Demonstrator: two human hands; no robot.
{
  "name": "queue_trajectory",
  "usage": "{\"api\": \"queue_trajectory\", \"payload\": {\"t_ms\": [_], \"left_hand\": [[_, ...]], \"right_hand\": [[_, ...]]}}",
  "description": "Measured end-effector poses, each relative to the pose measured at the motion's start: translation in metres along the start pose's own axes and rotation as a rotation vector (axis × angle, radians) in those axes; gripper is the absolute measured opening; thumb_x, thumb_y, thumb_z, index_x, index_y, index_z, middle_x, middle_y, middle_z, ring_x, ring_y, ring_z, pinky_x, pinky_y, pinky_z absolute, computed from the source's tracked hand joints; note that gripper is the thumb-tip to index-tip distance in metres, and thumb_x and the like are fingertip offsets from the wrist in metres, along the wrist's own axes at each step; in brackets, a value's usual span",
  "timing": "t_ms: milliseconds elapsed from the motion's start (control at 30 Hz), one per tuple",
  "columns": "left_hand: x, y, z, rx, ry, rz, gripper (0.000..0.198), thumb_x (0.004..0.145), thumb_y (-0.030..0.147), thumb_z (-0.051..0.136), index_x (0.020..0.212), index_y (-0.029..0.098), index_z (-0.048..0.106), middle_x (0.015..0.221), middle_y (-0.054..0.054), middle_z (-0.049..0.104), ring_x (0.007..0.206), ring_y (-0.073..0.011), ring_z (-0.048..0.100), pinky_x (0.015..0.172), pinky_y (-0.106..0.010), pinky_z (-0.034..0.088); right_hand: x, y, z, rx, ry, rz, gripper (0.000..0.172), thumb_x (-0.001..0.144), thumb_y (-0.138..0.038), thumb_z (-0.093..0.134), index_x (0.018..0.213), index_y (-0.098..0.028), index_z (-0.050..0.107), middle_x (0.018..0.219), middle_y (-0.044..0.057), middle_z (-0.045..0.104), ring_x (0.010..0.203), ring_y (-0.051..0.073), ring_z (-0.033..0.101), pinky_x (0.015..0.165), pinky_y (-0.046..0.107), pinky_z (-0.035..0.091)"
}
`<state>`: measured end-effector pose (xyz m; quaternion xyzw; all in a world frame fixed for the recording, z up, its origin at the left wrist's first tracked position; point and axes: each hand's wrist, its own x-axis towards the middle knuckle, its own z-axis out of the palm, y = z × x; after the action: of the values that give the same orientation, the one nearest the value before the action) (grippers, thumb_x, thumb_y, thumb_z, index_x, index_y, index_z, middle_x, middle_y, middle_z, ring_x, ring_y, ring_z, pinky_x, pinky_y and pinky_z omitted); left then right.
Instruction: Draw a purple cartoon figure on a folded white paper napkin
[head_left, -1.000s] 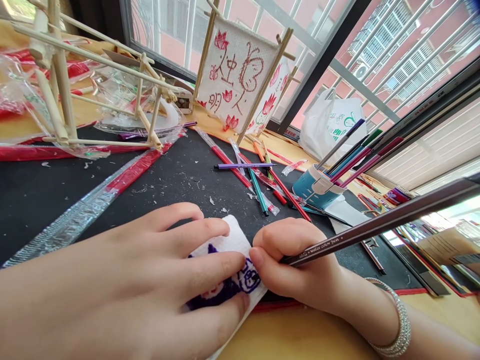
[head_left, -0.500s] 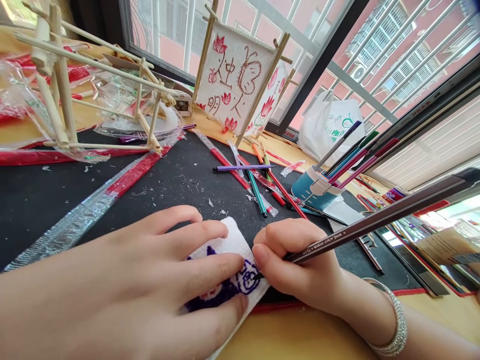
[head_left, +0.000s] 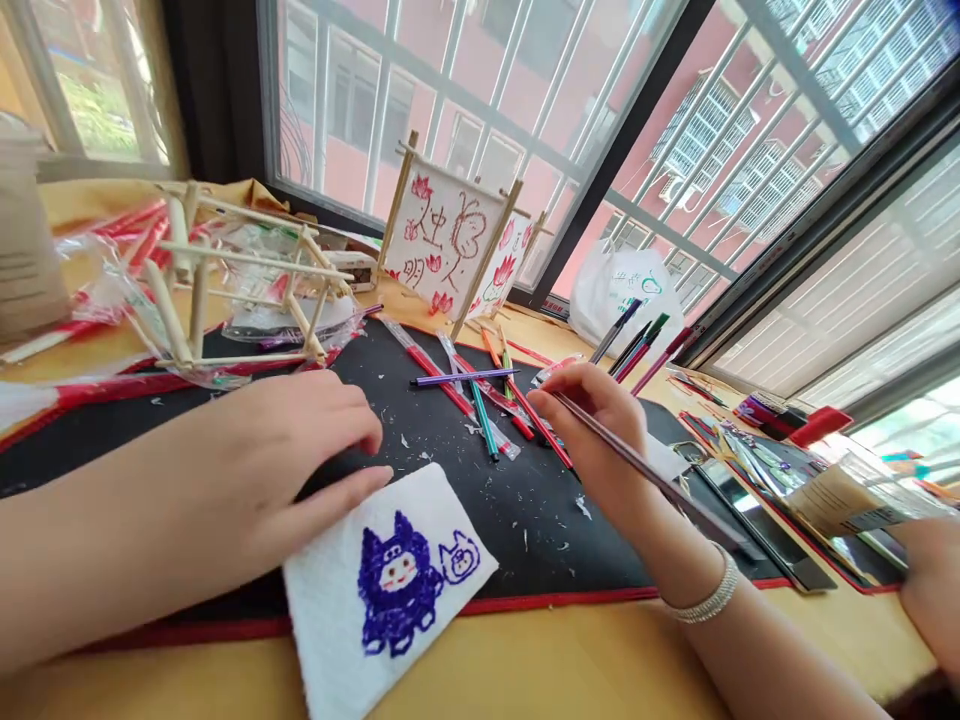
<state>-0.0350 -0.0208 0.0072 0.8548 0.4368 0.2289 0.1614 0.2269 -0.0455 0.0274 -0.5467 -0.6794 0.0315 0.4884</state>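
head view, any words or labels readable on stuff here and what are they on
"明" in red on the white lantern panel
"烛", probably, also in red on that panel; its other marks are unclear
green print on the white plastic bag: too small to read
brown pen in the right hand: no readable text

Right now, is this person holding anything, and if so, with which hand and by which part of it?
The right hand pinches a dark brown water color pen in its fingers, near the pen's tip end. The left hand holds nothing.
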Motion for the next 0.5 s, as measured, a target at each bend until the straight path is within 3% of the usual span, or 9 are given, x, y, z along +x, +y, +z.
{"api": "queue_trajectory", "payload": {"t_ms": [100, 200, 333, 500], "left_hand": [[0.003, -0.002, -0.006, 0.111, -0.152, -0.035, 0.05, 0.07, 0.068, 0.037, 0.067, 0.023, 0.058, 0.078, -0.005, 0.061, 0.076, -0.0259, 0.055, 0.074, -0.04, 0.04], [-0.002, 0.005, -0.006, 0.062, -0.271, -0.056, 0.044, 0.069, 0.065, 0.04, 0.069, 0.024, 0.056, 0.082, -0.006, 0.062, 0.076, -0.0253, 0.057, 0.07, -0.039, 0.043], [-0.006, 0.012, -0.005, 0.005, -0.318, -0.042, 0.042, 0.072, 0.062, 0.041, 0.073, 0.024, 0.058, 0.087, -0.006, 0.063, 0.08, -0.025, 0.059, 0.075, -0.038, 0.045], [-0.004, 0.011, -0.006, -0.054, -0.302, -0.053, 0.037, 0.073, 0.058, 0.044, 0.075, 0.023, 0.056, 0.085, -0.005, 0.064, 0.079, -0.0249, 0.06, 0.072, -0.035, 0.047]], "right_hand": [[0.007, 0.01, -0.002, -0.117, 0.011, 0.03, 0.01, 0.076, -0.024, 0.066, 0.083, -0.018, 0.062, 0.073, 0.001, 0.06, 0.063, 0.015, 0.052, 0.06, 0.028, 0.042], [0.009, 0.012, -0.002, -0.116, 0.019, 0.037, 0.013, 0.076, -0.026, 0.065, 0.084, -0.016, 0.062, 0.076, 0.002, 0.06, 0.064, 0.015, 0.05, 0.063, 0.03, 0.042], [0.01, 0.008, -0.004, -0.051, -0.004, 0.049, 0.011, 0.082, -0.028, 0.059, 0.078, -0.018, 0.058, 0.067, 0.0, 0.056, 0.061, 0.015, 0.048, 0.059, 0.028, 0.037], [0.01, 0.007, -0.004, 0.109, -0.098, 0.064, 0.027, 0.087, -0.041, 0.054, 0.072, -0.019, 0.052, 0.056, -0.004, 0.048, 0.052, 0.012, 0.044, 0.051, 0.026, 0.034]]}}
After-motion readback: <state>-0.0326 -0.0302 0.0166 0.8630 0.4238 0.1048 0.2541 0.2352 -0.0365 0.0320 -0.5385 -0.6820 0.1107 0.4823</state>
